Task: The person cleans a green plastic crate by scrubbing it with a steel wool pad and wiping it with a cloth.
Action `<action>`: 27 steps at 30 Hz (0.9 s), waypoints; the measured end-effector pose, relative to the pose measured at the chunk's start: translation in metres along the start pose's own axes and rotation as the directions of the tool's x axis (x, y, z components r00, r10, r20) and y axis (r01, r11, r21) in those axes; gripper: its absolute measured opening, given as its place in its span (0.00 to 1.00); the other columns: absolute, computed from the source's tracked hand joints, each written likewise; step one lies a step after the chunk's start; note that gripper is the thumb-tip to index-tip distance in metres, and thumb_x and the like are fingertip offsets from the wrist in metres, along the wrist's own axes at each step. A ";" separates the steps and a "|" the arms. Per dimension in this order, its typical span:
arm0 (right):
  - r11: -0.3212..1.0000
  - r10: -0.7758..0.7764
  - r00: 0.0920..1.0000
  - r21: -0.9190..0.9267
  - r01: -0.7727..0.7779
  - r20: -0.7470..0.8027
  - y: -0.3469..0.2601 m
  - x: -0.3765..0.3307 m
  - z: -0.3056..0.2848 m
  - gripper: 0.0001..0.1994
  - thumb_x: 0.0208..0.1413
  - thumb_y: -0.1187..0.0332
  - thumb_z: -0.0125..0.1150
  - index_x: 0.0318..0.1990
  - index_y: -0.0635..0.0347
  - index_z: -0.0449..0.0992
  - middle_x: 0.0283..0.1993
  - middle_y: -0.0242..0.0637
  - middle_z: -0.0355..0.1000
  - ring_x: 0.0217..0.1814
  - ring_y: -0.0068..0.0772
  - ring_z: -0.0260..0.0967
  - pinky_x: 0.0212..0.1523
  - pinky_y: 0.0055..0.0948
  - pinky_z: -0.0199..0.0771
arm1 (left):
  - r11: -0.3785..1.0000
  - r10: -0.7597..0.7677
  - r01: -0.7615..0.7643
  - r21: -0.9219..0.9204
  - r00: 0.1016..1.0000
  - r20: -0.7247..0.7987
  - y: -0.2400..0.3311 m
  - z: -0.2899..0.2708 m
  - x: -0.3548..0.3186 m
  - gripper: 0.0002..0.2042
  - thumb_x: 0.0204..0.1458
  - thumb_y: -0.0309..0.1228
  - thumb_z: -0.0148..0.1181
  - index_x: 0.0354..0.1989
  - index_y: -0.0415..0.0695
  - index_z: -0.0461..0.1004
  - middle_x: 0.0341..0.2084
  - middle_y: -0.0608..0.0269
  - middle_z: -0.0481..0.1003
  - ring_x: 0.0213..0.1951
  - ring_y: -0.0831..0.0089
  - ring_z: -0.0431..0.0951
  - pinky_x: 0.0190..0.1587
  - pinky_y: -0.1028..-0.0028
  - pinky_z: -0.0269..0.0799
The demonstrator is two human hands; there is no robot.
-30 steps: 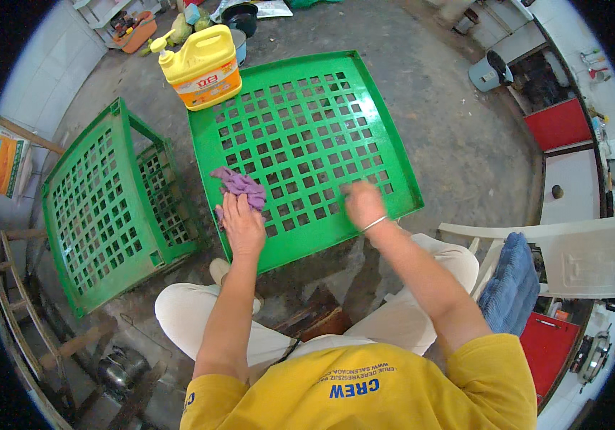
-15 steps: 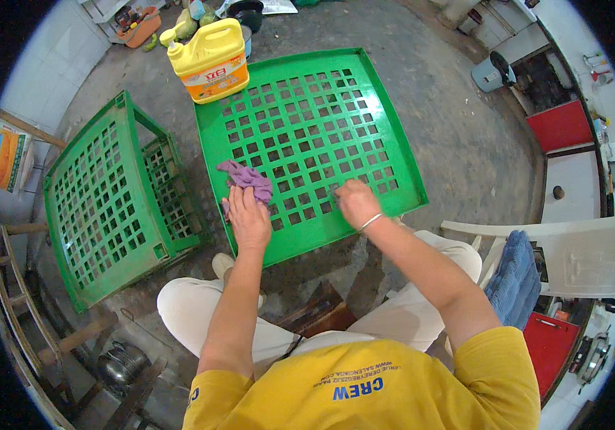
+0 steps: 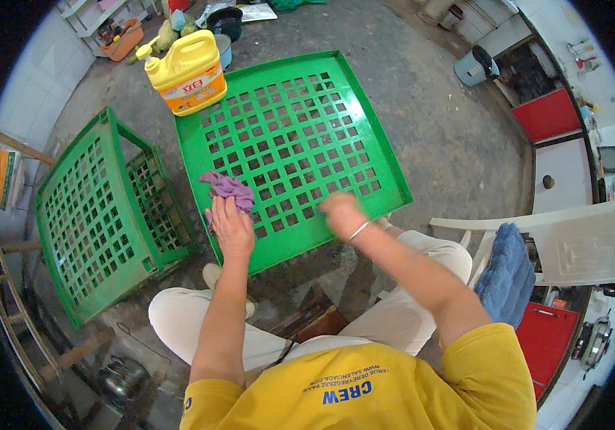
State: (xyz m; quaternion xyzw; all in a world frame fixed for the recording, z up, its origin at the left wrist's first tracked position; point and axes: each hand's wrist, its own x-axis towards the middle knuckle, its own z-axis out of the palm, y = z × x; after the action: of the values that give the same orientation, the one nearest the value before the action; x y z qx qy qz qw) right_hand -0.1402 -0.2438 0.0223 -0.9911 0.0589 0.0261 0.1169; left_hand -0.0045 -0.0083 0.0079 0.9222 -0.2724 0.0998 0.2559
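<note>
A green plastic lattice panel [image 3: 300, 249] with a raised rim lies in front of my knees. At its near left edge, my left hand [image 3: 233, 231] rests on a crumpled purple cloth [image 3: 227, 187], its fingers pressed into the fabric. My right hand [image 3: 344, 215] is closed over the panel's near edge and blurred by motion. A small dark bit shows at its fingertips, too smeared to name. On the panel's far left corner stands a yellow pump jug [image 3: 191, 75] with an orange label.
A second green lattice piece [image 3: 85, 215], box-shaped, stands on the floor to the left. Beside my right knee is a white chair [image 3: 579, 244] with a blue cloth [image 3: 506, 276] draped on it. A pail [image 3: 476, 67] stands far right, and a metal pot [image 3: 122, 376] is low on the left.
The view has shifted, so the panel and jug appear further left. My right hand has moved slightly toward me and is more blurred. My left hand stays on the purple cloth.
</note>
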 end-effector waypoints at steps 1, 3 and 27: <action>0.998 0.062 0.997 0.003 -0.062 -0.039 0.029 -0.009 -0.007 0.06 0.39 0.73 0.55 0.27 0.57 0.76 0.32 0.46 0.71 0.38 0.48 0.70 0.39 0.44 0.70 | 1.000 0.007 -0.007 -0.002 1.000 -0.008 -0.001 -0.002 -0.001 0.21 0.49 0.28 0.49 0.53 0.37 0.59 0.53 0.39 0.59 0.58 0.46 0.57 0.63 0.48 0.44; 0.975 0.212 0.977 -0.069 -0.213 -0.026 0.076 -0.022 -0.026 0.06 0.40 0.73 0.54 0.28 0.58 0.76 0.32 0.47 0.71 0.38 0.48 0.69 0.40 0.43 0.71 | 1.000 -0.001 0.001 0.016 1.000 -0.015 -0.004 0.002 -0.002 0.21 0.48 0.28 0.50 0.52 0.37 0.59 0.53 0.40 0.59 0.59 0.47 0.56 0.63 0.49 0.45; 0.844 0.522 0.851 -0.177 -0.506 0.055 0.096 -0.043 -0.040 0.09 0.47 0.70 0.54 0.36 0.62 0.74 0.41 0.51 0.71 0.44 0.51 0.70 0.44 0.42 0.72 | 0.999 -0.009 0.009 0.041 1.000 -0.006 -0.006 0.004 -0.001 0.20 0.47 0.30 0.51 0.51 0.39 0.61 0.52 0.43 0.61 0.59 0.49 0.57 0.63 0.50 0.46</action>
State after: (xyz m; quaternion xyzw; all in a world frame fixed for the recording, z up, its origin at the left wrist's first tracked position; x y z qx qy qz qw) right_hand -0.1934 -0.3414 0.0424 -0.9424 0.3140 0.1111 0.0307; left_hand -0.0018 -0.0059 0.0016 0.9282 -0.2652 0.1070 0.2381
